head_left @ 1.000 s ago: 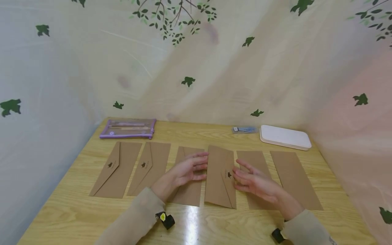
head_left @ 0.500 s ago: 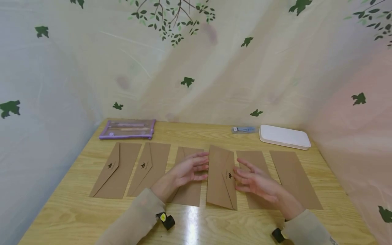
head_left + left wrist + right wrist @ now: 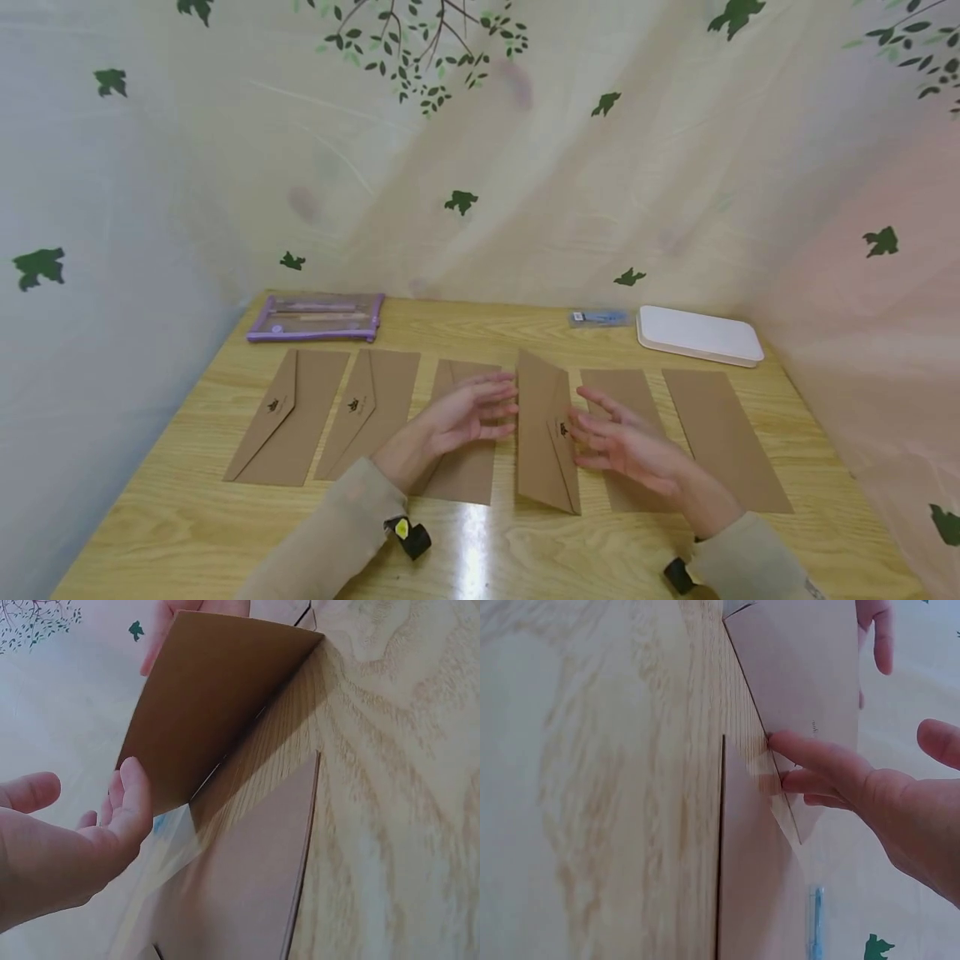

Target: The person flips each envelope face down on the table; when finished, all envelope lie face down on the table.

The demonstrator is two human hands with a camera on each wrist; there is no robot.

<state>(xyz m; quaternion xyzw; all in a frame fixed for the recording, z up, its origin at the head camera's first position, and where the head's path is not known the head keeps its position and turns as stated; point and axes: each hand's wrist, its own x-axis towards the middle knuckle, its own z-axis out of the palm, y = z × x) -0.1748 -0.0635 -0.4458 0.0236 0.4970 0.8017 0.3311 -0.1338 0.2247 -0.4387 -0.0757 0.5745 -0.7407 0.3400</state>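
A brown paper envelope (image 3: 543,429) with a crown print and a folded flap stands tilted between my two hands, its left long edge raised and its right one low at the table. The fingertips of my left hand (image 3: 468,412) are right at the raised edge, thumb apart from the fingers. In the left wrist view the envelope's shaded underside (image 3: 210,697) faces the camera above my left hand (image 3: 82,851). My right hand (image 3: 633,442) touches the low right edge near the crown print. The right wrist view has the right hand's (image 3: 885,795) fingertips at that edge, thumb held away.
Two envelopes with crown-printed flaps, the outer one (image 3: 311,425) at far left, lie flat. Another (image 3: 465,475) lies under my left forearm. Blank-faced envelopes (image 3: 727,442) lie at right. Behind are a purple-edged pencil pouch (image 3: 318,317), a small blue packet (image 3: 600,318) and a white case (image 3: 701,335).
The envelope between my hands has tilted up more steeply, its left edge rising and shifting right. My left hand has moved slightly right with it; the right hand has stayed almost still.
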